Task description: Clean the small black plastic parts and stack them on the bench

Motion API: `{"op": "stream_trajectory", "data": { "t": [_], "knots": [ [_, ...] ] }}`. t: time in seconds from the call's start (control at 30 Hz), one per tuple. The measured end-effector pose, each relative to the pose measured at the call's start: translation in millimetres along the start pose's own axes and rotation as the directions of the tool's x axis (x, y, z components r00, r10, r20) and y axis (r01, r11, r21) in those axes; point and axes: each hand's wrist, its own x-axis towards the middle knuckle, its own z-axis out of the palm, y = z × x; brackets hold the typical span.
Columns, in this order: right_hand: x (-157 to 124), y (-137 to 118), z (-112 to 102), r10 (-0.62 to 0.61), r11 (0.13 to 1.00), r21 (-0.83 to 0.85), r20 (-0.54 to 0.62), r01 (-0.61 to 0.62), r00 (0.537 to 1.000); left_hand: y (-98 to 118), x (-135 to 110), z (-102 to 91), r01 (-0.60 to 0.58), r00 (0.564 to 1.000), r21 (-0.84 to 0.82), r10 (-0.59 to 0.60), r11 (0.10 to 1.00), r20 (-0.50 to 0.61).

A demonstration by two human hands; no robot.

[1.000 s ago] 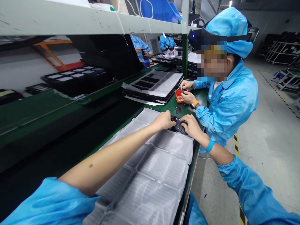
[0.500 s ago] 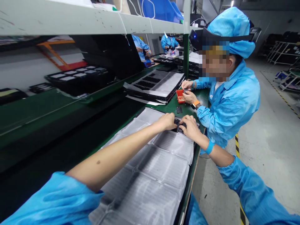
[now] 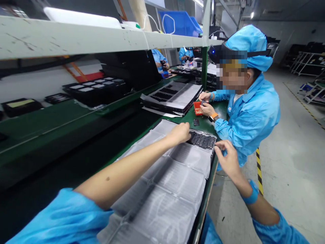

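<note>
A row of small black flat parts (image 3: 202,139) lies in the uncovered far compartment of a long tray. Thin white translucent sheeting (image 3: 175,166) covers the rest of the tray, with the compartment ridges showing through. My left hand (image 3: 180,133) is closed at the left end of the row; its fingertips are turned away, so what they grip is hidden. Just off the tray's far right corner, my right hand (image 3: 228,157) is loosely open, thumb and forefinger apart, with nothing visible in it.
Across the bench corner, a co-worker (image 3: 251,98) in blue handles a small dark part over a red box (image 3: 197,108). One black square piece (image 3: 196,122) lies on the green bench. Stacked trays (image 3: 175,96) stand behind. A shelf beam (image 3: 101,37) crosses overhead.
My right hand has moved off the black parts to the right, past the tray's edge, and its fingers have opened. The row is now exposed. My left hand stays at its left end.
</note>
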Motion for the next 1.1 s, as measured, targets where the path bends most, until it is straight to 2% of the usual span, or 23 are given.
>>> {"op": "stream_trajectory", "data": {
  "t": [0.1, 0.2, 0.3, 0.43, 0.6, 0.7, 0.77, 0.93, 1.1],
  "knots": [
    [-49, -4, -26, 0.117, 0.993, 0.036, -0.095, -0.114, 0.989, -18, -20, -5.9, -0.024, 0.999, -0.010, 0.023, 1.000, -0.048],
    [-96, -5, -30, 0.217, 0.975, 0.084, -0.146, -0.206, 0.965, -27, -45, -5.5, -0.104, 0.993, -0.015, 0.103, 0.994, -0.064],
    [-130, -9, -18, 0.279, 0.955, 0.135, -0.120, -0.263, 0.953, -18, -60, 3.9, -0.235, 0.970, -0.010, 0.234, 0.972, -0.070],
    [-151, -17, -1, 0.299, 0.941, 0.180, -0.038, -0.288, 0.954, 9, -57, 24.4, -0.380, 0.922, 0.010, 0.380, 0.925, -0.076],
    [-157, -21, 3, 0.288, 0.939, 0.190, 0.016, -0.286, 0.957, 34, -42, 44.1, -0.443, 0.890, 0.024, 0.443, 0.896, -0.105],
    [-158, -20, 2, 0.277, 0.943, 0.186, 0.024, -0.276, 0.961, 35, -31, 45.7, -0.401, 0.906, 0.031, 0.402, 0.915, -0.134],
    [-153, -20, 0, 0.266, 0.947, 0.180, 0.022, -0.266, 0.964, 30, -20, 41.9, -0.382, 0.918, 0.032, 0.383, 0.924, -0.107],
    [-116, -17, -4, 0.226, 0.962, 0.160, -0.017, -0.221, 0.974, 17, 8, 28.3, -0.454, 0.890, 0.017, 0.453, 0.891, 0.050],
    [-86, -16, 0, 0.181, 0.973, 0.144, -0.008, -0.178, 0.983, 21, 18, 25.0, -0.471, 0.879, 0.023, 0.468, 0.882, 0.088]
  ]
}}
